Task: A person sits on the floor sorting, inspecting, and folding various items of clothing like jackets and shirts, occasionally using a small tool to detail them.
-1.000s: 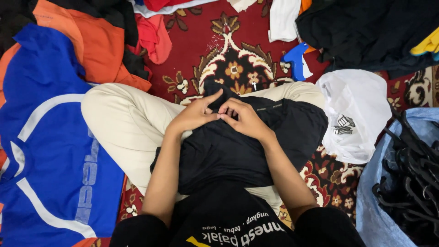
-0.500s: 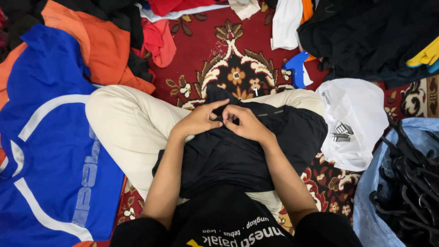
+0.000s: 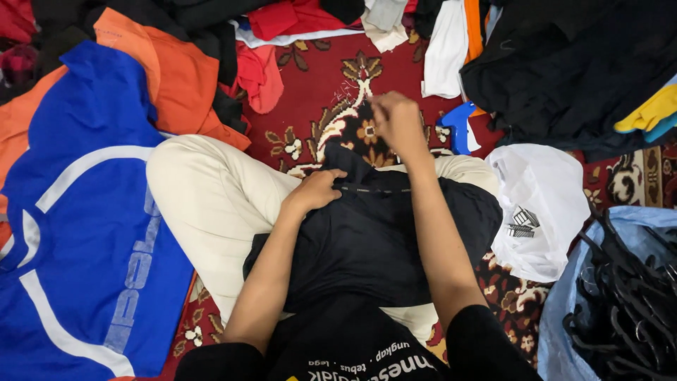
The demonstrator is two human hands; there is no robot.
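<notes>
Hands: left hand (image 3: 319, 190) pinches the black garment (image 3: 367, 240) on the lap; right hand (image 3: 396, 121) is fisted above it.

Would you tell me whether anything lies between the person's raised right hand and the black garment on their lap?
Nothing visible does. The right hand is lifted just above the black garment, with only patterned red carpet behind it. The left hand rests directly on the garment.

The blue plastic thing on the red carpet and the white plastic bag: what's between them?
Only bare red patterned carpet separates the blue plastic thing from the white plastic bag, seen in the head view.
</notes>
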